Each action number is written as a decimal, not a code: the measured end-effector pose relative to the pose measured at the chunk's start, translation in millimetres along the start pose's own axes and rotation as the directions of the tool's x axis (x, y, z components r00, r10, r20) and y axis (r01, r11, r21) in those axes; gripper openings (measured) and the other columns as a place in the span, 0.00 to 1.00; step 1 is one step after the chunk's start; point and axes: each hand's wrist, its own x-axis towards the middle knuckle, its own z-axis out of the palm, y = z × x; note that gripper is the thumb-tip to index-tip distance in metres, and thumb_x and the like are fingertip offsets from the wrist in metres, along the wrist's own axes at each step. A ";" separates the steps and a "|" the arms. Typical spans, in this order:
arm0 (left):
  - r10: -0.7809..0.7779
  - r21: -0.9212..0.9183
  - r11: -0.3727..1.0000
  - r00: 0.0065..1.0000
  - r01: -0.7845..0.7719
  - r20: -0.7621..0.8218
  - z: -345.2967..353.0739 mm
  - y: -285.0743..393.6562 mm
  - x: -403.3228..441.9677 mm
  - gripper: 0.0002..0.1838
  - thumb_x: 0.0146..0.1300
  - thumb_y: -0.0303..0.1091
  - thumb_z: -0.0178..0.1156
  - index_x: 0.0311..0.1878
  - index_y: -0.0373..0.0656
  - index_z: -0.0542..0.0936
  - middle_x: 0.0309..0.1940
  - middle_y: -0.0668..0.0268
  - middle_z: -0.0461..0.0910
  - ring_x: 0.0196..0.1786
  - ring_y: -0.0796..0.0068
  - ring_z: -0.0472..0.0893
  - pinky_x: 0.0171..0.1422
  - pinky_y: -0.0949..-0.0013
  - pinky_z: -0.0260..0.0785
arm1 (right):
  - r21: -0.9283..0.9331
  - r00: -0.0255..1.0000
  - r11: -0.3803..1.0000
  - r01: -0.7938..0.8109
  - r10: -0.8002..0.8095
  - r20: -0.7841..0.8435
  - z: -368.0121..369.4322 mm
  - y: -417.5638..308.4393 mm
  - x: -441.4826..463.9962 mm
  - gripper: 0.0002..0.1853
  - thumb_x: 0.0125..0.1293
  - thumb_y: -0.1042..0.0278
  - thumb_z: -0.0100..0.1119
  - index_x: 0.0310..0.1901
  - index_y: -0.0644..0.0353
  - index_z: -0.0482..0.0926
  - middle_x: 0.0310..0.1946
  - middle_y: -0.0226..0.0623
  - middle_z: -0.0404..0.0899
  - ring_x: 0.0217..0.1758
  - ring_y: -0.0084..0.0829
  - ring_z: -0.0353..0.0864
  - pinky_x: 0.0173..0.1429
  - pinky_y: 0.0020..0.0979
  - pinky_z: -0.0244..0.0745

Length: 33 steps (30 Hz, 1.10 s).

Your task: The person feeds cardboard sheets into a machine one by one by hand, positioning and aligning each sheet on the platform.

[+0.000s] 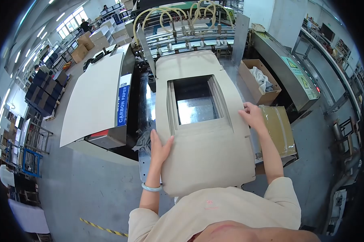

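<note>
Hands steadying a cardboard stack [206, 157] at a machine [186, 38].
The left hand [161, 149] and right hand [252, 116] press its opposite edges, fingers loosely bent; a carton [278, 131] sits beside the right.

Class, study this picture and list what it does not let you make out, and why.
All in the head view:
Underside of the cardboard stack: hidden by its top layer.
Number of layers: edges too fine to count.
Any grip beneath the edge by the right hand: blocked from above.
Contents of the taped carton: covered by its closed top.
Floor of the open box: hidden by cloth.
Wording on the warning labels: too small.
</note>
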 end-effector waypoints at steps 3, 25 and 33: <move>-0.014 -0.089 0.996 1.000 0.013 -0.013 -8.8 -3.6 7.6 0.38 0.59 0.43 0.60 0.65 0.27 0.60 0.67 0.42 0.56 0.69 0.50 0.59 0.70 0.58 0.53 | 0.249 0.991 0.961 -0.117 0.095 0.098 -0.1 2.4 4.5 0.13 0.57 0.62 0.61 0.34 0.65 0.77 0.26 0.34 0.76 0.29 0.25 0.70 0.36 0.23 0.67; -0.259 -0.729 0.670 0.965 0.143 -0.048 -48.7 45.5 128.7 0.11 0.61 0.37 0.60 0.38 0.37 0.80 0.28 0.69 0.76 0.30 0.82 0.70 0.37 0.80 0.62 | 0.580 0.994 0.811 -0.073 0.106 -0.024 -0.3 -32.8 107.8 0.11 0.65 0.61 0.56 0.31 0.59 0.78 0.24 0.23 0.72 0.27 0.15 0.64 0.32 0.17 0.60; -0.190 -0.802 0.598 0.974 0.015 -0.124 -51.7 57.2 167.9 0.11 0.61 0.36 0.61 0.38 0.37 0.80 0.30 0.66 0.78 0.33 0.80 0.73 0.40 0.79 0.65 | 0.614 0.993 0.789 -0.016 0.082 -0.080 0.4 -36.5 149.7 0.10 0.64 0.62 0.57 0.36 0.61 0.80 0.27 0.25 0.75 0.29 0.16 0.67 0.34 0.17 0.62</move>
